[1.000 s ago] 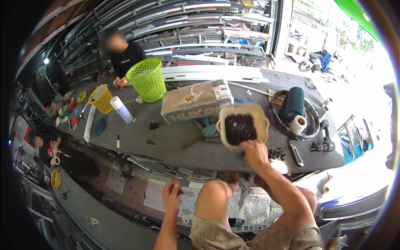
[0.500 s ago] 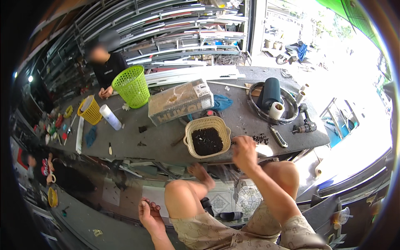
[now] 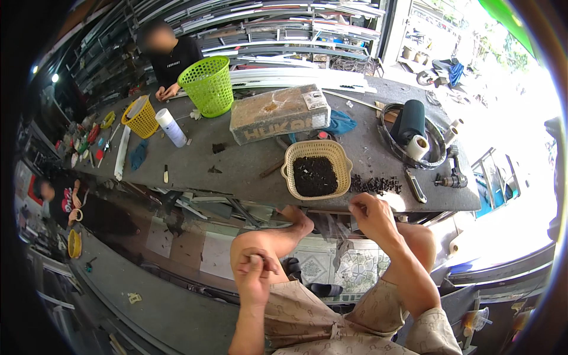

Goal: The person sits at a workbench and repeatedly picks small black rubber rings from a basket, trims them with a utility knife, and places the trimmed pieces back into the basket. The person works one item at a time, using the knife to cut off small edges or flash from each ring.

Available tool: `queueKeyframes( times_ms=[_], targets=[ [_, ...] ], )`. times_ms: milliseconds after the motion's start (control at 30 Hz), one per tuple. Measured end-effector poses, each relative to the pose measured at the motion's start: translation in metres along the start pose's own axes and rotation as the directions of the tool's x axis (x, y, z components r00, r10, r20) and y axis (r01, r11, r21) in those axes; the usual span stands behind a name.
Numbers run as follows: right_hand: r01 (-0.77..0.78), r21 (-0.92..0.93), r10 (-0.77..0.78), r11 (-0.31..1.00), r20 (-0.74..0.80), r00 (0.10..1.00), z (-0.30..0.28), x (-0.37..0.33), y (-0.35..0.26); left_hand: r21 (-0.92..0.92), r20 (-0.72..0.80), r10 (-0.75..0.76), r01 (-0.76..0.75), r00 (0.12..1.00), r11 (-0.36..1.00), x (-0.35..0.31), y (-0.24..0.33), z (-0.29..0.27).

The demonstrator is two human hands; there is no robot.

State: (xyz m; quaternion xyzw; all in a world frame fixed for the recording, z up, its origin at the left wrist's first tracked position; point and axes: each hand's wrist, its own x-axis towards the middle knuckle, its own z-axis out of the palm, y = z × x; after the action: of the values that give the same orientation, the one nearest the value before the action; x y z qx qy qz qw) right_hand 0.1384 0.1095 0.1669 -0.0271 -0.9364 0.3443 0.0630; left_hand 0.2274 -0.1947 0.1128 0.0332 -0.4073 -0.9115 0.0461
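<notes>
- Basket (image 3: pixel 338 156): cream plastic, squarish with rounded corners, its sides pierced with rows of small holes, a loop handle at its left and right. It stands upright and open at the top, around the middle of the frame, slightly right of centre.
- Black bits (image 3: pixel 315 178): tiny and dark, heaped loosely over the basket's bottom, with the inner walls showing above them. A few pale specks lie among them.
- Loose black pieces (image 3: pixel 378 186): small and scattered in an uneven patch, just right of the basket, in the right-centre of the frame.
</notes>
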Motion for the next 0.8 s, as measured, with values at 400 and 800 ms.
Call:
queueKeyframes(
  times_ms=[400, 800],
  targets=[
    [0.422, 0.867, -0.856, 0.265, 0.011, 0.517, -0.128, -0.164, -0.165, 0.027, -0.005, -0.646, 0.646, 0.764, 0.763, -0.042, -0.166, 0.008],
    [0.418, 0.849, -0.905, 0.322, 0.147, 0.399, -0.148, -0.144, -0.175, 0.224, 0.048, -0.663, 0.638, 0.747, 0.736, -0.042, -0.221, 0.017]
  ],
)
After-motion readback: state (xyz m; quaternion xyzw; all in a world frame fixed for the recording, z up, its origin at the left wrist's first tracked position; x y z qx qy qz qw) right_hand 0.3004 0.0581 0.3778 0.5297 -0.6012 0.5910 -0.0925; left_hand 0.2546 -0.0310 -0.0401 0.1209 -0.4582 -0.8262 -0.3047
